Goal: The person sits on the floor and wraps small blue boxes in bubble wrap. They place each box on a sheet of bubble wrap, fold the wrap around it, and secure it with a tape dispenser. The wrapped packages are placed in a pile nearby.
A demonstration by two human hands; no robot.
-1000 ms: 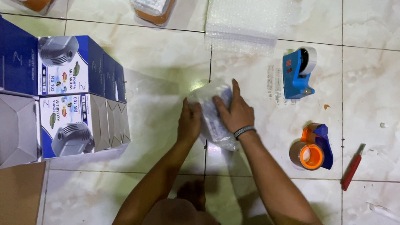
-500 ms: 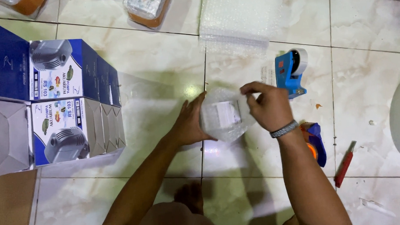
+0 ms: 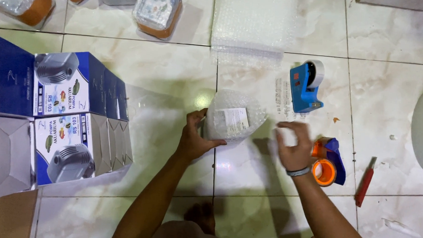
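Two hands at work: left hand (image 3: pixel 195 141) grips the bubble-wrapped bundle (image 3: pixel 233 117) on the floor just left of the blue tape dispenser (image 3: pixel 306 87), while right hand (image 3: pixel 295 147) has let go, now open and empty, drifting toward the orange tape dispenser (image 3: pixel 328 165), so wrapping looks done

I sit over a glossy floor (image 3: pixel 166 84) of pale, marbled tiles with dark grout lines, and a bright lamp glints off it below me.
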